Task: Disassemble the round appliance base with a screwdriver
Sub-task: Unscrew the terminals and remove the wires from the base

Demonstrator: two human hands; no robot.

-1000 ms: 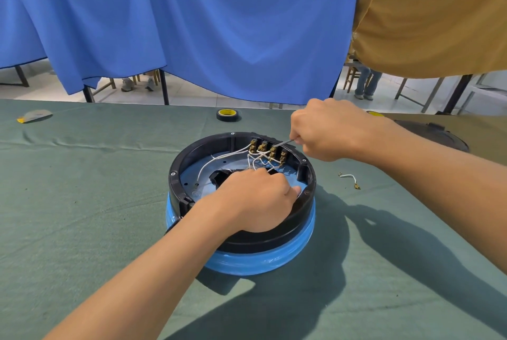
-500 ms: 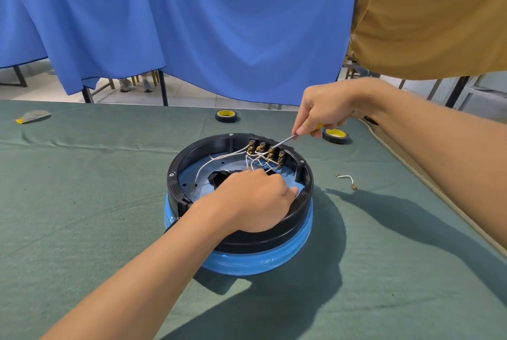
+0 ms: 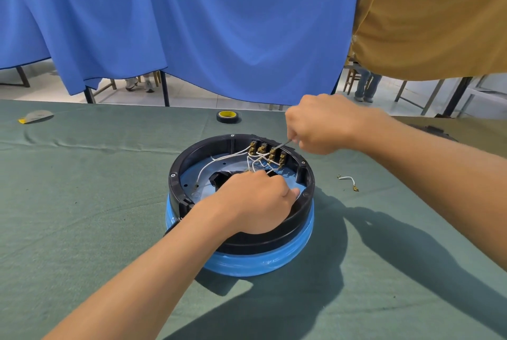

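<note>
The round appliance base (image 3: 263,257) is being kept on the green cloth (image 3: 96,216) directly under the left hand (image 3: 258,199), open side up, so that its inside can be reached from above. The left hand is being rested inside the black rim with its fingers curled under and its thumb laid against the rim's near wall, apparently to stop the base from turning. The white wires (image 3: 219,164) are running in beneath those fingers, but whether any is being pinched cannot be told. Just beyond the left hand, the right hand (image 3: 321,122) is being closed in a fist round the handle of the screwdriver (image 3: 282,144). Only the thin metal shaft is being shown below the fist, and it is being slanted down so that its tip meets the row of brass terminals (image 3: 267,151) at the far wall. By this reckoning a terminal screw is being worked loose so that a wire can be freed. A short loose wire (image 3: 348,181) is lying on the cloth under the right forearm, well apart from the base. A tape roll (image 3: 228,116) is being left beyond both hands near the table's far edge, and a flat grey and yellow object (image 3: 35,116) is lying far out to the left. Behind the table a blue curtain (image 3: 192,24) and an ochre cloth (image 3: 439,10) are being hung as a screen, with chair legs and a pale floor showing beneath them.
</note>
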